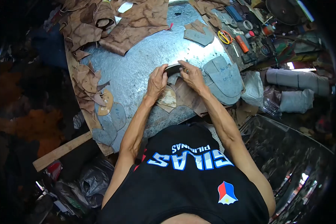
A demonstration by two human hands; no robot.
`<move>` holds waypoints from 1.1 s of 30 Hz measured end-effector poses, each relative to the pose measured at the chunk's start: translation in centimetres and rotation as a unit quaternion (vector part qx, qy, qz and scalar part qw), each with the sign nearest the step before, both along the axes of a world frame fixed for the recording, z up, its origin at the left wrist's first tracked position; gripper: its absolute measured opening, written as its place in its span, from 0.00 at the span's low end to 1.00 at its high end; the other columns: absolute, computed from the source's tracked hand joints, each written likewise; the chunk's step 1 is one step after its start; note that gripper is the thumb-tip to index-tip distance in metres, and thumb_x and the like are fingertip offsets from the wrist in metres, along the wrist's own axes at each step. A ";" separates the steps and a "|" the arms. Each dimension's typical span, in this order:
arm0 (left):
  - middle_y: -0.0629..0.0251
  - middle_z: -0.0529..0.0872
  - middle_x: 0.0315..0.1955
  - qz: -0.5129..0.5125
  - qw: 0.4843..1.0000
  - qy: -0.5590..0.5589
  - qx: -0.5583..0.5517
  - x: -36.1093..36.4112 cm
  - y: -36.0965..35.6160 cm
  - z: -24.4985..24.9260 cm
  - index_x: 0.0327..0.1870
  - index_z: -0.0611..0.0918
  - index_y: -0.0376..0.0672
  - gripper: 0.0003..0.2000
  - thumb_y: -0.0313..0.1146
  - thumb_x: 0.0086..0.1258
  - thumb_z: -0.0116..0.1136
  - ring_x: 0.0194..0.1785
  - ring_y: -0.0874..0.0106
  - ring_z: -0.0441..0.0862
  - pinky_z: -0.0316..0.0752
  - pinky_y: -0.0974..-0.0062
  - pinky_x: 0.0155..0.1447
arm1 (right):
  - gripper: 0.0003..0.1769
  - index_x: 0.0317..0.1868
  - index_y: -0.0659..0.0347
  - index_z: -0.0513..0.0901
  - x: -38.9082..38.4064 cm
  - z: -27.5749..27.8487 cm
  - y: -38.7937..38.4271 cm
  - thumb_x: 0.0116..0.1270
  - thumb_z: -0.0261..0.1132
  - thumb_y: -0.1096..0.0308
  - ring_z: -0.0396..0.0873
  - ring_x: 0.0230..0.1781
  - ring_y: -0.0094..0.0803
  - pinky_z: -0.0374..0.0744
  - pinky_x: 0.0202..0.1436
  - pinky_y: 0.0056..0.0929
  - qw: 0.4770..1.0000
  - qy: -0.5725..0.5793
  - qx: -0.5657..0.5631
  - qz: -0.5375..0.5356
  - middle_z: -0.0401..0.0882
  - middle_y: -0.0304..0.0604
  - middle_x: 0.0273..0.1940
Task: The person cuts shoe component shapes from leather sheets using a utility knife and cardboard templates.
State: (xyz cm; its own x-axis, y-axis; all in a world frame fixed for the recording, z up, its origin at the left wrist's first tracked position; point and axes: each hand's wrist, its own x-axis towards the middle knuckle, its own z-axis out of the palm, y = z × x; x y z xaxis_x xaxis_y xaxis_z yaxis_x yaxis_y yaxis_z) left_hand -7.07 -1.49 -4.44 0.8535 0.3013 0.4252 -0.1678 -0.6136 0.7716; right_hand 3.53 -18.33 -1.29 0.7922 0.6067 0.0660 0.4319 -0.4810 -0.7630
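The workpiece is a dark curved strip (173, 70) with a thin, pale upper edge; it is bowed upward into a shallow arch, and its broad face is towards the wearer. Both ends are covered by fingers, so its full length cannot be determined. The strip is located over the middle of the metal-topped table (115, 71). Directly below the hands are a brown leather piece (188, 96) and a pale, worn curved piece (166, 96), partly overlapped in this view by the left hand. Grey templates (227, 80) with handwritten markings are stacked just beside the right forearm. Large leather sheets (138, 24) cover the far left of the table; yellow-handled scissors (224, 37) and an orange cylinder (242, 44) are at the far right. The strip spans the gap between the hands: the left hand (157, 81) grips its left end between thumb and fingers, and the right hand (193, 77) grips its right end, thumb and fingers closed in the same manner.
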 end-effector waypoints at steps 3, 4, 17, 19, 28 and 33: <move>0.50 0.82 0.43 0.036 0.999 -0.013 0.033 0.4 -0.6 -0.4 0.58 0.74 0.40 0.16 0.24 0.70 0.55 0.46 0.50 0.81 0.76 0.58 0.51 | 0.23 0.63 0.53 0.80 -0.3 -1.4 0.5 0.67 0.65 0.68 0.87 0.40 0.47 0.82 0.46 0.39 0.997 -0.061 0.003 -0.038 0.87 0.55 0.42; 0.50 0.82 0.43 0.048 0.998 -0.024 0.044 0.5 -0.7 -0.5 0.58 0.75 0.40 0.16 0.24 0.70 0.55 0.46 0.51 0.80 0.75 0.58 0.51 | 0.23 0.63 0.53 0.80 -0.4 -1.0 0.7 0.67 0.65 0.68 0.87 0.40 0.47 0.82 0.46 0.39 0.998 -0.059 0.005 -0.036 0.87 0.55 0.42; 0.56 0.88 0.44 -0.067 0.985 0.100 -0.121 1.1 0.7 1.7 0.55 0.81 0.37 0.11 0.25 0.73 0.57 0.48 0.69 0.86 0.78 0.74 0.53 | 0.21 0.56 0.56 0.83 3.5 1.7 -1.3 0.61 0.66 0.69 0.85 0.43 0.48 0.82 0.48 0.42 0.983 -0.087 -0.018 0.161 0.85 0.49 0.50; 0.57 0.88 0.45 -0.080 0.984 0.098 -0.128 1.7 1.1 2.6 0.56 0.81 0.37 0.12 0.25 0.73 0.58 0.49 0.70 0.85 0.78 0.74 0.54 | 0.19 0.54 0.56 0.84 4.6 3.1 -1.5 0.60 0.66 0.70 0.85 0.44 0.47 0.82 0.49 0.41 0.975 -0.097 -0.029 0.196 0.86 0.48 0.46; 0.49 0.85 0.53 0.108 0.976 0.116 -0.146 -2.9 1.8 4.0 0.69 0.72 0.39 0.23 0.27 0.73 0.58 0.54 0.62 0.85 0.80 0.67 0.57 | 0.18 0.54 0.59 0.84 19.2 2.2 -3.6 0.64 0.68 0.68 0.77 0.26 0.22 0.76 0.26 0.25 0.978 0.174 0.091 -0.070 0.81 0.34 0.31; 0.50 0.85 0.52 0.159 0.952 0.214 -0.150 -9.6 0.2 4.1 0.69 0.72 0.38 0.23 0.28 0.74 0.58 0.54 0.61 0.84 0.79 0.67 0.57 | 0.16 0.50 0.61 0.80 25.9 -2.2 -4.4 0.62 0.68 0.72 0.73 0.18 0.21 0.70 0.17 0.26 0.914 0.325 0.127 -0.207 0.78 0.34 0.27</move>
